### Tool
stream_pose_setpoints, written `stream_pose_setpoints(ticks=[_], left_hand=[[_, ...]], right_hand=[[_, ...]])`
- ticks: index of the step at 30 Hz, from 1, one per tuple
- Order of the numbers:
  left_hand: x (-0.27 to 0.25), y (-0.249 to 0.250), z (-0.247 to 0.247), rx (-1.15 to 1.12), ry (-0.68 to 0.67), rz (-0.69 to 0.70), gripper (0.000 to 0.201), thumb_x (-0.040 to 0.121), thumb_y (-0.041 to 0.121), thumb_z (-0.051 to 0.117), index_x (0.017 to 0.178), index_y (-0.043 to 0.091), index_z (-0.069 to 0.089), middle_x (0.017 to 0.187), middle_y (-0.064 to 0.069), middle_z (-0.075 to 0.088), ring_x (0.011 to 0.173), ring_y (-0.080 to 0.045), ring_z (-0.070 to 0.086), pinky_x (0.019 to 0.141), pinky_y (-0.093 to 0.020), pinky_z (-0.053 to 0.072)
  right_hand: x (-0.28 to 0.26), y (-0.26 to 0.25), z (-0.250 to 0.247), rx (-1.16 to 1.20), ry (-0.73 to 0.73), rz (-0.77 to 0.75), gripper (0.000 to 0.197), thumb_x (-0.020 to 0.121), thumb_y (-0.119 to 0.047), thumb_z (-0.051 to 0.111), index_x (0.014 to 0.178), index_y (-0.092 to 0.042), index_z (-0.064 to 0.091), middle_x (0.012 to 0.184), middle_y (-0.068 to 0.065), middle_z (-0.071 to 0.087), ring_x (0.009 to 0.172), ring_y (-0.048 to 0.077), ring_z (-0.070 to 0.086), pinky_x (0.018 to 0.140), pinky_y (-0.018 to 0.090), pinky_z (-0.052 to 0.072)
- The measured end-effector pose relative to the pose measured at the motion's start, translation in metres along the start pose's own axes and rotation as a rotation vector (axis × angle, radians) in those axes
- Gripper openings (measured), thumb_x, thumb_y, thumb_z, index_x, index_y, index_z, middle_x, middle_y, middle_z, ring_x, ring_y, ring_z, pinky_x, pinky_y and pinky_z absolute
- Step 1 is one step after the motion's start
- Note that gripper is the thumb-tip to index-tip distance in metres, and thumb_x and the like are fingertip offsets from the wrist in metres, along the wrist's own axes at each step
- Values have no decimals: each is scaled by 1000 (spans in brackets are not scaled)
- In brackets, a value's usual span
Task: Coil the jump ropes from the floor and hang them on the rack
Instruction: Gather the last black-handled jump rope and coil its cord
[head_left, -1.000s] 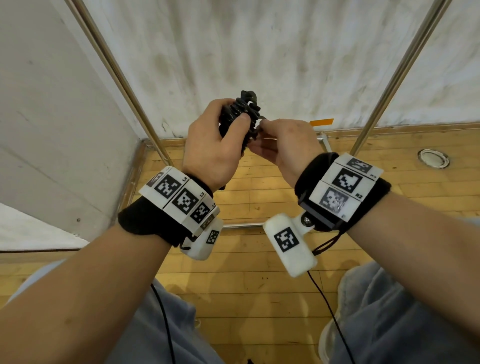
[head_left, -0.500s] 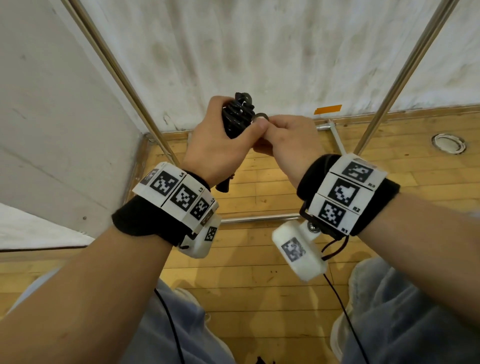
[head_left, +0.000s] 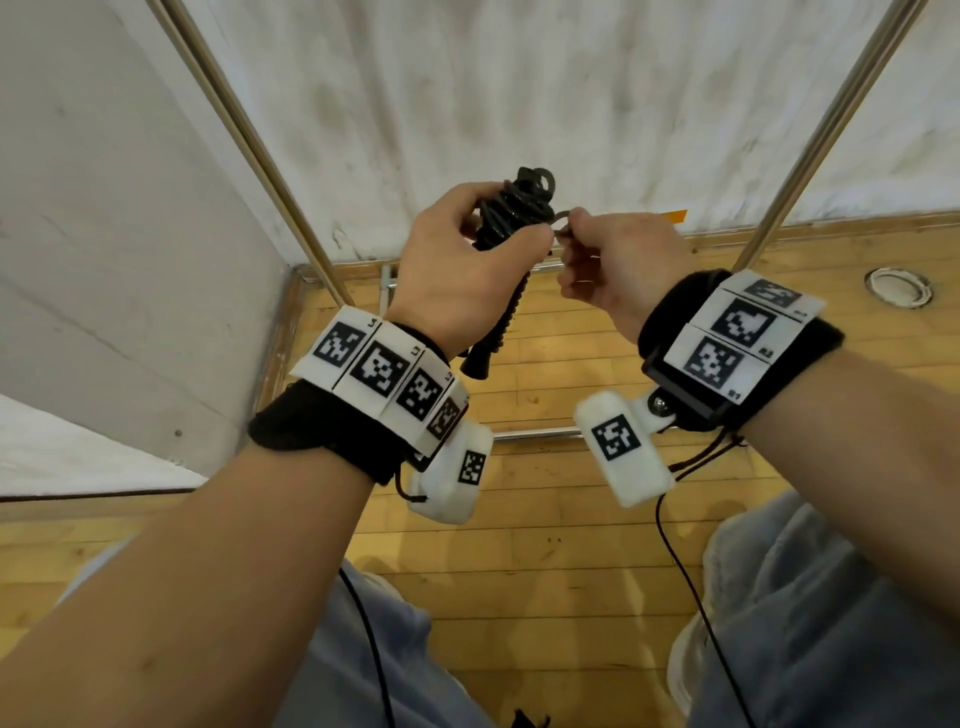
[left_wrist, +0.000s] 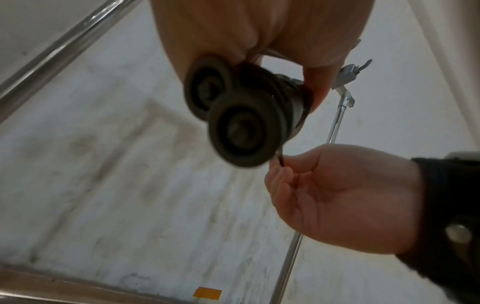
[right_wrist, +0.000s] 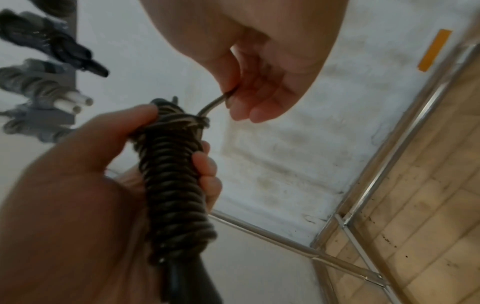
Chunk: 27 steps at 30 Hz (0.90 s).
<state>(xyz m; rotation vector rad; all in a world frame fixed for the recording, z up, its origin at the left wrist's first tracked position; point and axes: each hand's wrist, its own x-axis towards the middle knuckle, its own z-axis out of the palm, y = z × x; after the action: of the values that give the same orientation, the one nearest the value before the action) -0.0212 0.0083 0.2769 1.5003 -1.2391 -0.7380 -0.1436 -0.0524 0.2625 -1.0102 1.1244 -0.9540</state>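
Note:
A black jump rope (head_left: 511, 208) (right_wrist: 174, 174) is wound tightly round its own two handles into a bundle. My left hand (head_left: 462, 260) (right_wrist: 85, 181) grips this bundle upright in front of the wall. The round handle ends (left_wrist: 241, 127) face the left wrist camera. My right hand (head_left: 608, 254) (right_wrist: 259, 86) (left_wrist: 324, 195) pinches a short loop of the rope (right_wrist: 215, 102) that sticks out near the top of the bundle. One handle tip (head_left: 478, 358) hangs below my left palm.
Two slanted metal rack poles (head_left: 249, 135) (head_left: 831, 130) stand against the white wall, with base bars (head_left: 535, 431) on the wooden floor. Other coiled ropes (right_wrist: 44, 82) hang up at the left in the right wrist view. An orange tape strip (head_left: 672, 215) marks the wall.
Both hands have risen slightly with the bundle. My right hand has drawn a little to the right, pulling the rope loop out from the bundle's top.

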Motion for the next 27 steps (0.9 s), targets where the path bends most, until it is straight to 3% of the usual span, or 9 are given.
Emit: stream_pose_setpoints(ticks=[4, 7, 11, 14, 17, 22, 27], left_hand=[[2, -1, -4, -89, -70, -28, 21, 87, 18, 66, 107, 17, 58, 93, -9, 66, 65, -19, 65, 62, -31, 55], [6, -3, -10, -111, -118, -61, 25, 94, 15, 56, 116, 18, 45, 85, -4, 62, 63, -18, 61, 59, -26, 51], [3, -2, -4, -32, -109, -20, 26, 97, 21, 52, 120, 22, 39, 83, 1, 57, 68, -13, 57, 61, -26, 48], [5, 2, 1, 19, 6, 26, 36, 87, 33, 68, 115, 21, 48, 84, 9, 62, 68, -3, 59, 67, -22, 48], [6, 8, 2, -18, 86, 24, 37, 76, 28, 76, 106, 20, 57, 77, 11, 64, 63, -5, 61, 63, -25, 50], [0, 13, 4, -64, 49, -15, 22, 74, 22, 73, 93, 19, 62, 60, 9, 62, 49, -11, 59, 48, -23, 46], [-9, 17, 8, -91, 12, -8, 25, 71, 30, 69, 91, 16, 65, 78, -15, 69, 52, -13, 60, 53, -31, 52]], right_hand=[[-1, 3, 0, 12, -3, -35, 27, 97, -16, 49, 74, -6, 57, 60, 5, 53, 45, 15, 52, 51, 27, 49], [-3, 2, 0, 53, -72, -100, 23, 98, -21, 47, 86, -6, 60, 67, 6, 56, 54, 19, 57, 55, 27, 50], [-10, 1, 2, 50, -147, -165, 17, 96, -17, 50, 98, -6, 63, 75, 10, 60, 63, 21, 60, 64, 29, 52], [-13, -2, 7, 87, -178, -211, 16, 95, -14, 53, 87, -5, 64, 76, 9, 60, 66, 21, 59, 68, 31, 53], [-10, -9, 7, 84, -125, -219, 22, 95, -18, 52, 80, -7, 64, 67, 5, 60, 56, 17, 58, 58, 27, 51], [-1, -11, -3, 70, -71, -166, 29, 98, -20, 48, 76, -9, 64, 52, 0, 53, 44, 15, 51, 49, 27, 47], [9, -7, -12, -4, -9, -135, 28, 95, -19, 52, 73, -7, 65, 49, -2, 52, 40, 13, 49, 47, 26, 47]])
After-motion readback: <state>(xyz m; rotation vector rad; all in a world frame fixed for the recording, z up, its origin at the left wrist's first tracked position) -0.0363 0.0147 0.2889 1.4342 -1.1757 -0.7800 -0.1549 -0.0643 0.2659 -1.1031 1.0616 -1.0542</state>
